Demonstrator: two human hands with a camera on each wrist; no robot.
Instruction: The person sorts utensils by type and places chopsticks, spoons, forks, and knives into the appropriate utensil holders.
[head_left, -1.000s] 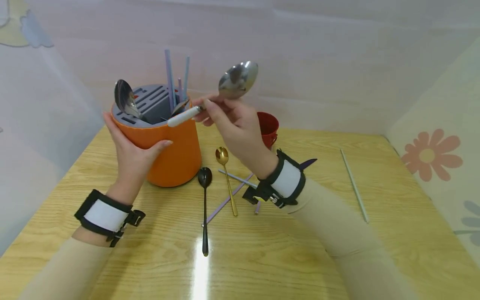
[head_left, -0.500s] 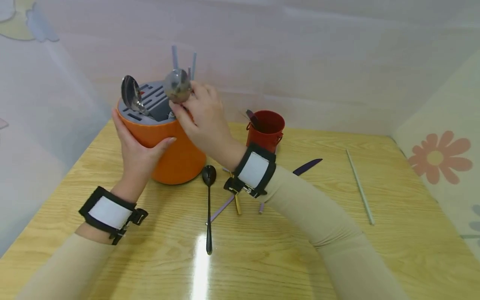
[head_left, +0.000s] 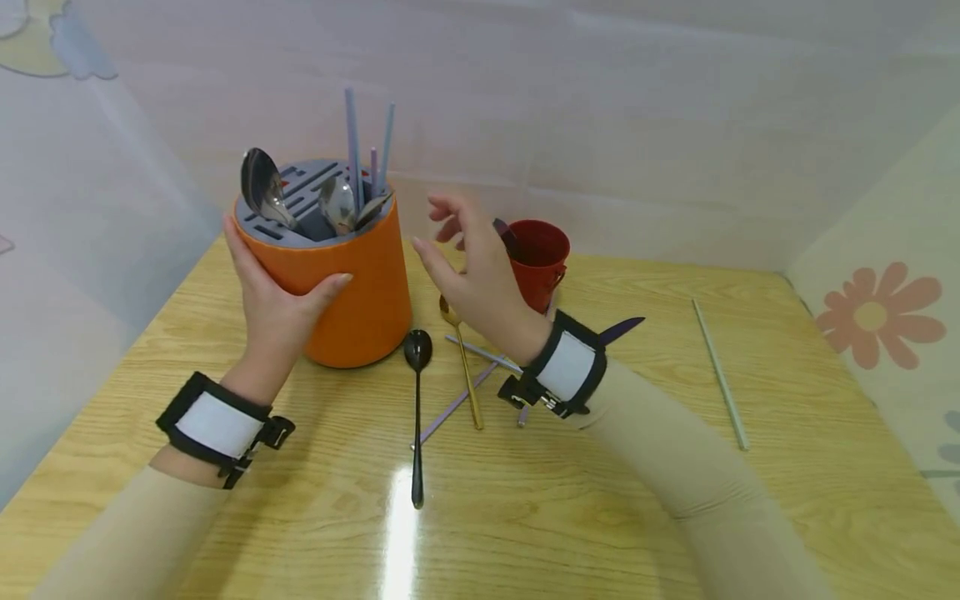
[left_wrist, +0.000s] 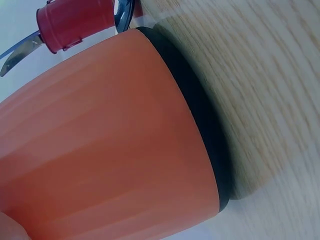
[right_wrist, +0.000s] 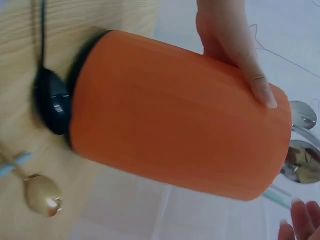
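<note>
— Orange plastic under the left hand [head_left: 273, 304]: its fingers and thumb curl round the side of the cutlery holder [head_left: 341, 275], thumb tip lying across the front wall, as the right-wrist view also shows. Which step is this?

— A gap between pieces, by the look of it. The right hand [head_left: 472, 271] hangs in the air just right of the holder, fingers spread and loosely bent, pinching nothing. Two spoon bowls [head_left: 337, 204] and some pale chopsticks [head_left: 352, 142] stand upright in the holder's grey slotted top.

— And what lies within reach?

— On the wooden table [head_left: 600, 500], right below that empty hand: a gold spoon [head_left: 465, 367], a black spoon [head_left: 417, 400] touching nothing else, and crossed lilac chopsticks [head_left: 468, 383]. A red cup [head_left: 538, 258] stands behind the hand; one pale chopstick [head_left: 720, 375] lies well apart to the right.

— The next move?

— Likely a reach down to a thin handle lying flat on the table, which calls for a fingertip pinch, with the holder kept steady.
</note>
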